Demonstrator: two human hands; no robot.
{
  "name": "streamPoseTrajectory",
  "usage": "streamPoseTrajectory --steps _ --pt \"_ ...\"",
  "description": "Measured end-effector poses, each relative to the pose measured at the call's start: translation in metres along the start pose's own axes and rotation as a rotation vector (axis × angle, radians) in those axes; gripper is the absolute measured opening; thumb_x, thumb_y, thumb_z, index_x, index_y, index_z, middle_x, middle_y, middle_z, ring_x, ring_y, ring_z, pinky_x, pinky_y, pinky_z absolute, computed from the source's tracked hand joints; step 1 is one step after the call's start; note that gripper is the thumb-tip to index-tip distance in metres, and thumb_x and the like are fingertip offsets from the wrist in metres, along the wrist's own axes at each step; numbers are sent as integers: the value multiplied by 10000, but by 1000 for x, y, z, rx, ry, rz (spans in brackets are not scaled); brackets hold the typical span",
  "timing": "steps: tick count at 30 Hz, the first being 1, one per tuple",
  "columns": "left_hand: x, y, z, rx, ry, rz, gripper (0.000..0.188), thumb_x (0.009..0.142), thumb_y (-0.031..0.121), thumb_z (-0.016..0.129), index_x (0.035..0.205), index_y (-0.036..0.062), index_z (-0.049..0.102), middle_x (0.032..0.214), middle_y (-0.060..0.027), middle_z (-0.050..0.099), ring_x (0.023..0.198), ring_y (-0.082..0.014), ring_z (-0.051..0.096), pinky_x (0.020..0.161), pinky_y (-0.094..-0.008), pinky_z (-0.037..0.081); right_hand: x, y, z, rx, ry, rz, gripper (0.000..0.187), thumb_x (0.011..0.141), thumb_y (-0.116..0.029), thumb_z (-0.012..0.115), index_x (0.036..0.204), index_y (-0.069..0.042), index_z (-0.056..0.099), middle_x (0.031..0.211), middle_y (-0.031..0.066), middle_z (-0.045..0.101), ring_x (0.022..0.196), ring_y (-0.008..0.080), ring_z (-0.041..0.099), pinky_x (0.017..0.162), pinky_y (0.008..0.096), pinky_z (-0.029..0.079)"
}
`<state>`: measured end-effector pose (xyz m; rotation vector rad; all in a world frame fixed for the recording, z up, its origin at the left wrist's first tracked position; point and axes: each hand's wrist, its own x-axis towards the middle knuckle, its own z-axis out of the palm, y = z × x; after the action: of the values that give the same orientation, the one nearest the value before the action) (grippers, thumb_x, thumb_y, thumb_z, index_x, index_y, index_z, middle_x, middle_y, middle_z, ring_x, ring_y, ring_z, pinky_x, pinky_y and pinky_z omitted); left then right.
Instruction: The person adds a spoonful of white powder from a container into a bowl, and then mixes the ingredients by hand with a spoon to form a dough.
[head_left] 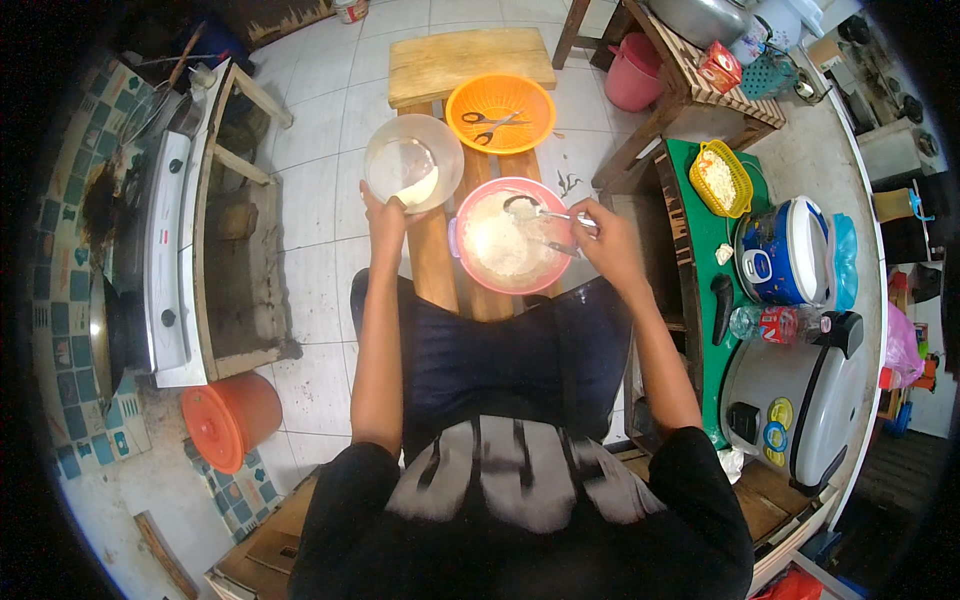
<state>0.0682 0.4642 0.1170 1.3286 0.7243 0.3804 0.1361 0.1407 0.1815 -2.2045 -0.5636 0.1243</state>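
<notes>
My left hand (386, 212) grips a clear, round plastic bowl (396, 150) by its near side, likely so it won't tip. My right hand (604, 238) pinches a shiny metal spoon (548, 212) over a round pink plastic bowl (540, 189), set between my hands, probably for easy reach. Its white powder (495, 250) looks soft and lumpy.

Bowl (508, 184) pink, powder (500, 252) off-white; tub (393, 156) translucent, whitish. Basket (500, 93) orange, slotted; bench (470, 65) yellow-brown; shirt (525, 545) black with grey print. Wall tiles (75, 350) chequered teal and off-white, exact shades uncertain near the dim, curved rim.
</notes>
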Motion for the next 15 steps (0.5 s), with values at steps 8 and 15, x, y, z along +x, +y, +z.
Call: streamPoseTrajectory --steps 8,15 --pt "7 -5 -7 -44 -2 11 892 789 -8 441 1560 3 -9 1514 -349 188 1212 -463 543 810 -448 639 8 -24 13 1 17 -78 133 869 -141 659 975 -61 663 843 163 712 763 346 716 686 390 582" --pt "-4 10 -7 -76 -22 40 883 790 -21 433 1559 2 0 1510 -329 211 1218 -454 534 821 -447 637 9 -15 12 -67 94 -159 110 860 -132 656 946 -63 662 809 150 697 705 326 692 629 388 525"
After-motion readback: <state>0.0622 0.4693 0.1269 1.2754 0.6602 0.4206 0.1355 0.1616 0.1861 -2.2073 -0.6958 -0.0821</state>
